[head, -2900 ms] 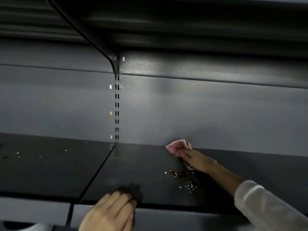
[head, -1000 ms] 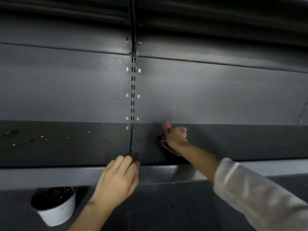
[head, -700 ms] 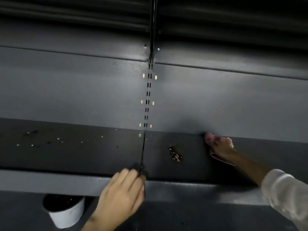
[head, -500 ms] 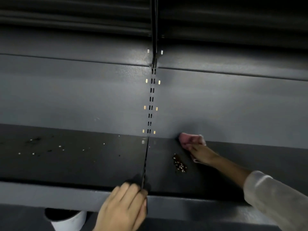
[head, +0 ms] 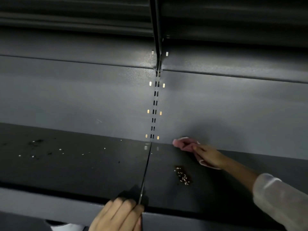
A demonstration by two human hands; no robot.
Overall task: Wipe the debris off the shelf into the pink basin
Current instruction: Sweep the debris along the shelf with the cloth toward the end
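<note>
A small heap of brown and white debris (head: 182,176) lies on the dark shelf (head: 166,194), just right of the seam between two shelf panels. My right hand (head: 207,156) presses a pink cloth (head: 182,143) flat against the shelf at the back wall, behind and slightly right of the heap. My left hand (head: 119,215) rests with its fingers curled over the shelf's front lip at the seam. Only a pale sliver of the basin (head: 66,227) shows under the shelf at the bottom edge.
Scattered white and dark crumbs (head: 48,151) lie on the left shelf panel. A slotted upright (head: 154,114) runs up the grey back wall above the seam (head: 145,170). Another shelf overhangs at the top.
My right hand slid the cloth left along the back wall, from far right of the heap to just behind it. The view tilted up, so the basin dropped almost out of sight.
</note>
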